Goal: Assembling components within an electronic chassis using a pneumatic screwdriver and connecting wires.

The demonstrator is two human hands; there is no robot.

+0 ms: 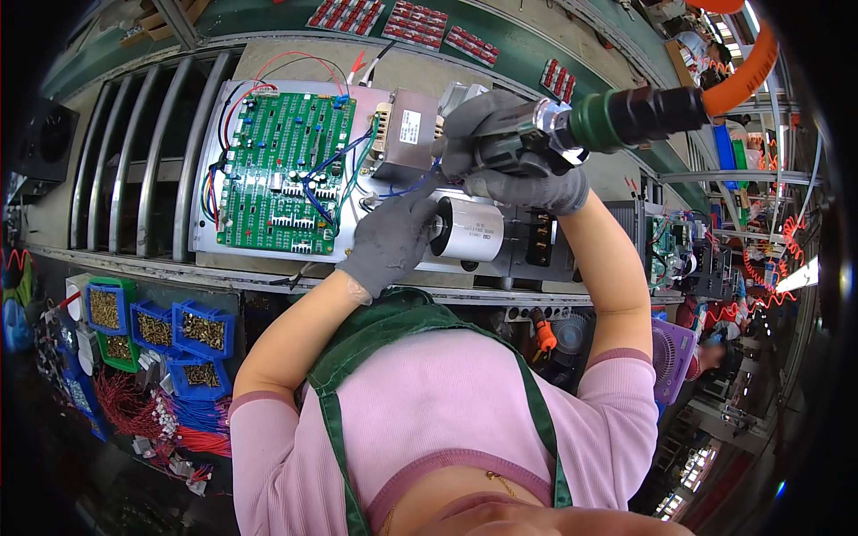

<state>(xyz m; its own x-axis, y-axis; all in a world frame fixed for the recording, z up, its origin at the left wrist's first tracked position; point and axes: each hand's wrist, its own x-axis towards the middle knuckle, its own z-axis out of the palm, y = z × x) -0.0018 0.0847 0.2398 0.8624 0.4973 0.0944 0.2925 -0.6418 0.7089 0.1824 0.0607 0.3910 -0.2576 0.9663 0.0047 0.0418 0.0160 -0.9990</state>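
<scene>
My right hand [527, 189], in a grey glove, grips a pneumatic driver [529, 134] with a green and black fitting at its back end. The tool lies nearly level above the chassis, and my glove hides its tip. My left hand [391, 239], also gloved, reaches in beside the end of a silver cylindrical capacitor [471, 230]. Its fingers are drawn together near the tool's front; whatever they pinch is hidden. Just beyond stands a transformer [407, 134] with a brown metal cover. A green circuit board [286, 170] is on the same metal plate [207, 223], to the left.
An orange air hose [749, 76] runs from the tool to the upper right. Roller bars [152, 152] lie left of the plate. Blue bins [201, 330] of brass-coloured parts and wire bundles [125, 402] sit lower left. Red components [416, 24] lie in groups along the far side.
</scene>
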